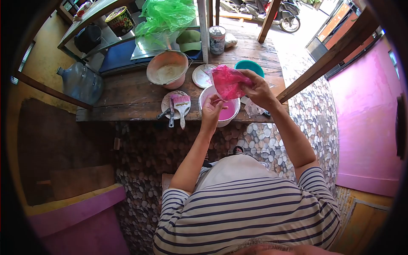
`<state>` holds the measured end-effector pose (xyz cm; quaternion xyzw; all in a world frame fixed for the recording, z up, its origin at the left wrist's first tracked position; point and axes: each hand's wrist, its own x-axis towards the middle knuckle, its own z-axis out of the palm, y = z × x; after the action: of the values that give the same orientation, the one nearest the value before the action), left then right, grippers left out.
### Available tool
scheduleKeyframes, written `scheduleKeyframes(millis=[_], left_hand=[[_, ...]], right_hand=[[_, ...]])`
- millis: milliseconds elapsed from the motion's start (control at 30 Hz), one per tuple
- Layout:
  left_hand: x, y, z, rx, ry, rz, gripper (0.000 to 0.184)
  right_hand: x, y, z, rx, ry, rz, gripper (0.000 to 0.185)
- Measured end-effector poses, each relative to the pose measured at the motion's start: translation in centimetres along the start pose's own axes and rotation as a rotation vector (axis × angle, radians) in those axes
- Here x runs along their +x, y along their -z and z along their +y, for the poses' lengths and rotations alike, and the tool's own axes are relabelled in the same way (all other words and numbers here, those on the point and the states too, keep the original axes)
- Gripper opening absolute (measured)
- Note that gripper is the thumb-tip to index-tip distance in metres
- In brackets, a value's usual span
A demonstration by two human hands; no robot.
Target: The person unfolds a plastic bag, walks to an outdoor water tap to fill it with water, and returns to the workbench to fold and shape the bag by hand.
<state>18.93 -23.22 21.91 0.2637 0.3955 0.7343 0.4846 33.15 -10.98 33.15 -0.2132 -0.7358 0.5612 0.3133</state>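
Over a white bucket [202, 103] of pink paint [228, 111], my right hand [258, 88] grips a crumpled clear plastic bag [229, 83] smeared with bright pink. My left hand [211, 109] is at the bag's lower left corner, its fingers closed in a pinch there. Left of the bucket, a wide paintbrush [182, 103] with pink bristles lies on a round lid [167, 98]. Beside the brush are dark-handled tools [171, 112], their kind unclear. Behind the bucket sits a white lid [202, 75] with pink marks.
The wooden bench [127, 95] also bears a pale pink bucket [157, 63], a teal bowl [250, 66] and a tin can [217, 40]. A large water bottle [81, 85] stands left. Wooden posts [327, 57] rise at the right. A green plastic bag [163, 21] lies behind.
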Motion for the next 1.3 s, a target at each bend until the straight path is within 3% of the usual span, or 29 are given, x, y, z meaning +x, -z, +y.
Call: scheduleKeyframes(millis=[167,233,433,667,733,967,1267,1300], left_hand=[[0.9,1.8,-1.2,0.102,-0.171,0.095,0.017],[1.3,1.9,-1.0,0.285,-0.309,0.093,0.019],[1.3,1.3,0.2,0.420,-0.472,0.066,0.018],[1.2,2.1,0.1,0.415,-0.417,0.025,0.026],[1.4,1.8,0.0,0.354,-0.364,0.107,0.027],[2.1,1.0,-0.1,0.429,-0.346,0.141,0.022],[3.4,1.5,-2.2,0.294,-0.292,0.009,0.019],[3.6,0.9,-1.8,0.148,-0.245,-0.040,0.015]], right_hand=[[-0.8,0.6,-0.3,-0.115,-0.018,0.009,0.043],[-0.9,0.7,-0.3,-0.118,-0.044,0.027,0.043],[-0.9,0.9,0.3,0.046,-0.076,0.069,0.042],[-0.9,1.2,0.6,-0.004,-0.083,0.061,0.043],[-0.7,1.3,0.5,0.043,-0.088,0.052,0.043],[-0.5,1.5,1.0,0.042,-0.085,0.070,0.044],[-0.4,1.0,0.5,0.157,-0.136,0.033,0.045],[-0.4,1.0,0.4,0.151,-0.145,0.024,0.045]])
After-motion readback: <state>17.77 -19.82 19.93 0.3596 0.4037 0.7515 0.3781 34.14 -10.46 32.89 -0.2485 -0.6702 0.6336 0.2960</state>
